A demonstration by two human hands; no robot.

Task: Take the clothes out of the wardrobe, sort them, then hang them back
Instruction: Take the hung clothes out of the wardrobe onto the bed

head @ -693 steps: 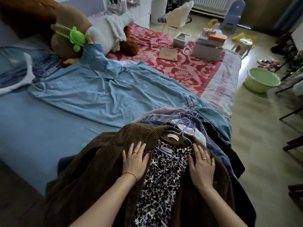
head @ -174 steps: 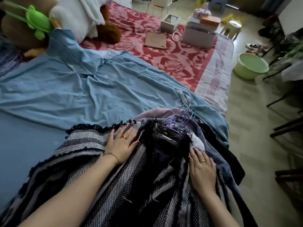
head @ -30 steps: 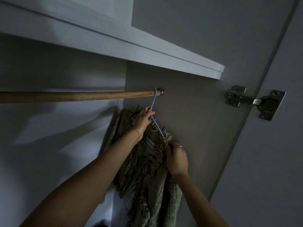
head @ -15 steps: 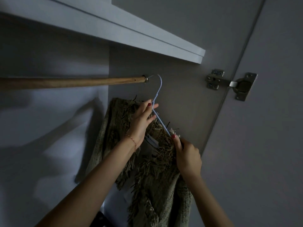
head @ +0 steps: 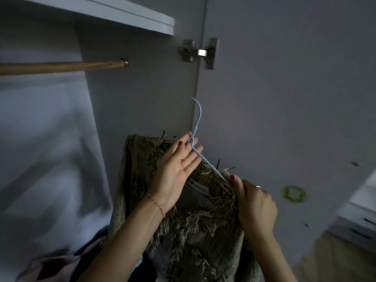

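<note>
My left hand (head: 175, 174) is spread flat, fingers straight against the neck of the pale blue hanger (head: 198, 139), while my right hand (head: 253, 206) pinches its arm where it runs into the shaggy green cardigan (head: 203, 220), so the garment hangs between my hands, off the rail. Up and left of my left hand the wooden rail (head: 61, 67) looks bare, so this piece is not hung. There is open room below the shelf edge (head: 122, 16), with the side panel and door hinge (head: 198, 52) close above my right.

Dim, grainy wardrobe interior; motion blur leftward, wide-angle bending at edges.
</note>
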